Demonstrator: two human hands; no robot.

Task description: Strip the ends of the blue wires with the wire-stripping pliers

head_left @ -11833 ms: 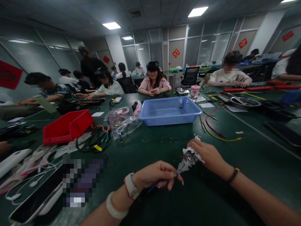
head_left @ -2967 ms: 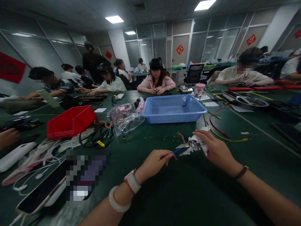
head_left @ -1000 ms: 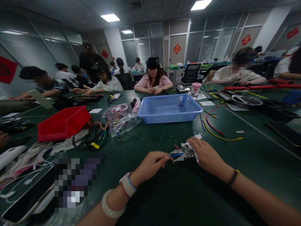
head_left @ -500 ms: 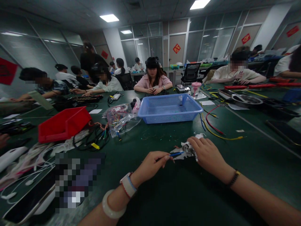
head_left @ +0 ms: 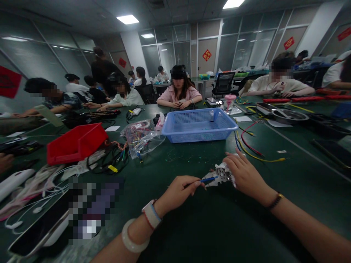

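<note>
Lower centre of frame: left hand (head_left: 178, 193) had thumb and forefinger pinched tight on the blue wire (head_left: 207, 179). The wire ran from that pinch to the right and slightly up, long axis near horizontal in the picture, with its free end at the nose of the perforated metal tool (head_left: 219, 178).

Right hand (head_left: 245, 176) was wrapped around the tool's rear, fingers closed on it. White tissue (head_left: 222, 168) was bunched against the handle.

The tool nose pointed left, at the left hand, so wire and tool lay roughly in one line, tip to tip. Wire end in a notch or just against the blades: couldn't tell, too small. Tool jaws apart or together: same, couldn't tell.

The right hand owned the tool. The left sat just beside it, with a short run of wire between.

Both were low over the green table (head_left: 219, 226); contact with it unclear. The blue basket (head_left: 175, 137) was above them in frame, well apart. Loose yellow and red wires (head_left: 257, 157) lay upper right of the right hand, near but not touching.
</note>
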